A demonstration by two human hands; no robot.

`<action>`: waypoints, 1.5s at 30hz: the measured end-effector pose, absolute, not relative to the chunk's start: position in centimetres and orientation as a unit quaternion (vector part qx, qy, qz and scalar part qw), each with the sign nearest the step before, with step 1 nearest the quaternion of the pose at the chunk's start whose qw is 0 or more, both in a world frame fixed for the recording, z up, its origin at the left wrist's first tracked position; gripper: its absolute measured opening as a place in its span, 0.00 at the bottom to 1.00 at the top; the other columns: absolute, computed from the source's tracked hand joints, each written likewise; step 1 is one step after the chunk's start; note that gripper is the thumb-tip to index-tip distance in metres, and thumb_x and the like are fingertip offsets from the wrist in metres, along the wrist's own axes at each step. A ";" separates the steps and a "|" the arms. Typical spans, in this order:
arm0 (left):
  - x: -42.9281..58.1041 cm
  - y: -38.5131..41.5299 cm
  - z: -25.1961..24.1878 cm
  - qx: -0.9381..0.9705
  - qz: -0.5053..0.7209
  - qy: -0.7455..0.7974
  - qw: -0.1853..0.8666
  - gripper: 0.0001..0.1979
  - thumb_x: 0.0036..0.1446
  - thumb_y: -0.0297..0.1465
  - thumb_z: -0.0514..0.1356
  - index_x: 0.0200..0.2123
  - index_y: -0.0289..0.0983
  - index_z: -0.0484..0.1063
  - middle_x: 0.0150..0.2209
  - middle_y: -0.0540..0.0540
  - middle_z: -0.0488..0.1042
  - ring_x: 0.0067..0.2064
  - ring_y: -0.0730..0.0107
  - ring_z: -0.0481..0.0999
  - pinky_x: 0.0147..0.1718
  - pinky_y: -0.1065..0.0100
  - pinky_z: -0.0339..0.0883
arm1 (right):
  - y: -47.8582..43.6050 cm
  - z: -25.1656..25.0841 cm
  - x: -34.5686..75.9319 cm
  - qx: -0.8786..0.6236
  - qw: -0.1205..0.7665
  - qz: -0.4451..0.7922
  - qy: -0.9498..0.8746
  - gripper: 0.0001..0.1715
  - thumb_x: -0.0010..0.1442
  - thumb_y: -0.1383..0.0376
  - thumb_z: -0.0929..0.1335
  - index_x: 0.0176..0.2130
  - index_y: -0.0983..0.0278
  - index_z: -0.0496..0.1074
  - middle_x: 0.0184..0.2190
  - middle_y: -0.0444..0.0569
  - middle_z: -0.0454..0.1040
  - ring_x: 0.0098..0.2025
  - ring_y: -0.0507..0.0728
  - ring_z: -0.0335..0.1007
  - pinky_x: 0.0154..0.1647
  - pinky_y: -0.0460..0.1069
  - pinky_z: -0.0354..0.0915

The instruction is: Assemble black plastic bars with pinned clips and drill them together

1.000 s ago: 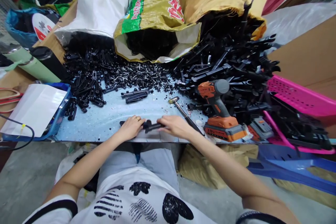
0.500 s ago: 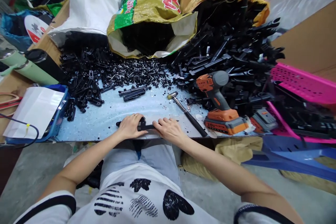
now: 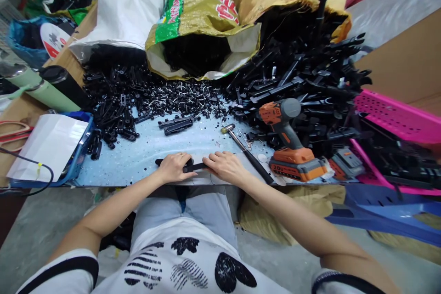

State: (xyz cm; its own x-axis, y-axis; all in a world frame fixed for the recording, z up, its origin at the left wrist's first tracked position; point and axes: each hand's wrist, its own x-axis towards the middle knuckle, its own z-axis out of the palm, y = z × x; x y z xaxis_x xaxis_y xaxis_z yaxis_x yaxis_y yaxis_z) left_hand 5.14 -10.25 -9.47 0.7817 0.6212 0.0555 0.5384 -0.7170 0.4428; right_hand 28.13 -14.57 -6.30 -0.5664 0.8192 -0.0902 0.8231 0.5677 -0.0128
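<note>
Near the front edge of the table, my left hand is closed around a black plastic part, whose end sticks out to the left of the fingers. My right hand grips a long dark bar-shaped piece that reaches across to the left hand. The two pieces meet at the left fingertips; whether they are joined is hidden by the fingers. Behind the hands lie several black folded parts side by side. To the right of my right hand rests a hammer with a black handle.
An orange cordless drill stands on the right, beside a spare battery and a pink basket. Loose pins and heaps of black parts spread before the open sacks. At left sits a blue tray under white paper.
The bar in my right hand has tilted slightly, its left end now lying in front of the left fingertips. Both hands stay in nearly the same place; the whole view has shifted a little.
</note>
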 end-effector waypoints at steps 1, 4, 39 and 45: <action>5.5 -9.6 -9.3 0.925 0.097 0.304 0.207 0.29 0.52 0.52 0.56 0.48 0.36 0.66 0.41 0.39 0.73 0.45 0.55 0.72 0.43 0.60 0.66 | -14.4 -7.1 28.6 0.471 0.029 -0.034 0.881 0.20 0.66 0.54 0.57 0.43 0.63 0.69 0.35 0.51 0.71 0.36 0.56 0.64 0.35 0.48 0.50; 6.7 -5.1 -8.5 0.909 0.126 0.353 0.184 0.26 0.58 0.46 0.53 0.54 0.36 0.63 0.51 0.38 0.68 0.53 0.54 0.66 0.50 0.57 0.61 | -14.4 -9.3 29.8 0.487 -0.016 -0.054 0.872 0.21 0.66 0.53 0.59 0.43 0.64 0.70 0.37 0.52 0.71 0.39 0.56 0.65 0.38 0.49 0.53; 0.2 -9.9 -10.3 0.863 0.173 0.474 0.013 0.13 0.65 0.32 0.48 0.42 0.34 0.71 0.33 0.41 0.71 0.37 0.62 0.70 0.36 0.64 0.63 | -6.3 -9.0 28.9 0.571 -0.417 -0.233 0.668 0.10 0.55 0.59 0.68 0.35 0.63 0.73 0.32 0.49 0.75 0.33 0.54 0.72 0.37 0.50 0.69; -0.5 -10.3 -11.7 0.881 0.142 0.449 -0.047 0.16 0.65 0.33 0.48 0.52 0.37 0.68 0.40 0.39 0.74 0.39 0.60 0.70 0.34 0.62 0.59 | -11.6 -9.0 26.3 0.499 -0.424 -0.249 0.714 0.09 0.59 0.59 0.67 0.35 0.61 0.75 0.32 0.49 0.75 0.35 0.55 0.73 0.37 0.50 0.70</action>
